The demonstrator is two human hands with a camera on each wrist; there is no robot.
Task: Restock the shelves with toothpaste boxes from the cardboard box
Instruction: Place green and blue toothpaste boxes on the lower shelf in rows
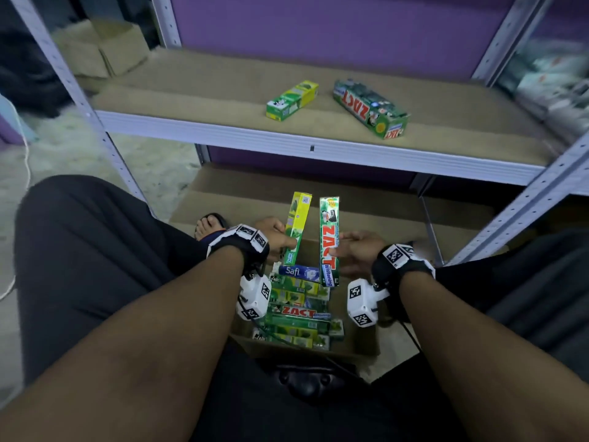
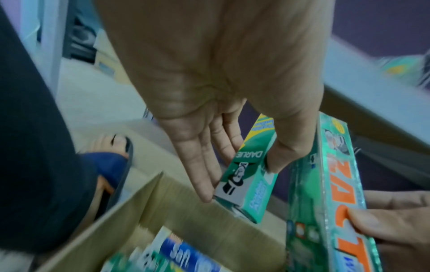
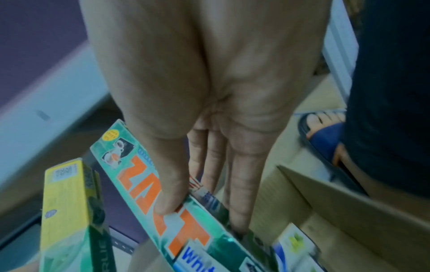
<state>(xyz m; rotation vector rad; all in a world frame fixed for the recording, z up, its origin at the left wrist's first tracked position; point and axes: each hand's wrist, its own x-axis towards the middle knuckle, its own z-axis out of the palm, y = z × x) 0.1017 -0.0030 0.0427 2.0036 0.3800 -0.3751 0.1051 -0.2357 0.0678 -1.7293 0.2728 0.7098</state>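
Note:
Over the open cardboard box (image 1: 358,341) my left hand (image 1: 282,239) pinches a green and yellow Darlie toothpaste box (image 1: 299,218) near its lower end, thumb on one face and fingers behind. My right hand (image 1: 342,248) grips a long green Zact box (image 1: 329,237) the same way. Both boxes point up and away, side by side. Several more toothpaste boxes, one a blue Safi (image 1: 299,272), lie stacked in the carton. In the left wrist view the thumb of my left hand (image 2: 239,181) presses on the Darlie box (image 2: 253,191). In the right wrist view my right hand (image 3: 203,215) clamps the Zact box (image 3: 139,184).
On the brown shelf board (image 1: 207,90) lie a green and yellow box (image 1: 291,100) and a Zact multipack (image 1: 369,108). The grey shelf rail (image 1: 287,135) runs across, with uprights (image 1: 526,199) at both sides. My sandalled foot (image 1: 208,224) is beside the carton. Cardboard boxes (image 1: 105,49) sit at the far left.

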